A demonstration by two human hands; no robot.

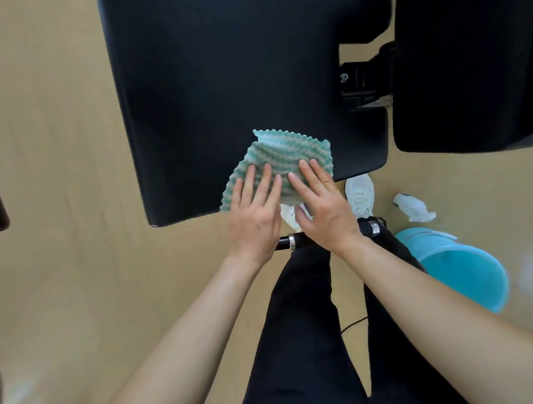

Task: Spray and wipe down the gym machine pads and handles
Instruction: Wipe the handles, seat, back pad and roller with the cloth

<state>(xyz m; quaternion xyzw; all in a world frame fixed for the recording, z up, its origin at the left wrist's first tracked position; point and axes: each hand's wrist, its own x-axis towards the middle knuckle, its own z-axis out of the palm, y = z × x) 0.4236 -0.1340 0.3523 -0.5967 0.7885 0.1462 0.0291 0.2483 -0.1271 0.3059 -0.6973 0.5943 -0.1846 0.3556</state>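
My left hand and my right hand lay flat with the fingers spread, side by side, and both pressed the green and white striped cloth on the near corner of the large black seat pad. The cloth was a little crumpled, and one edge hung over the border of the pad. A second black pad stood to the right. On the floor at my right I saw a turquoise bucket and, near it, a white spray bottle lying on its side.
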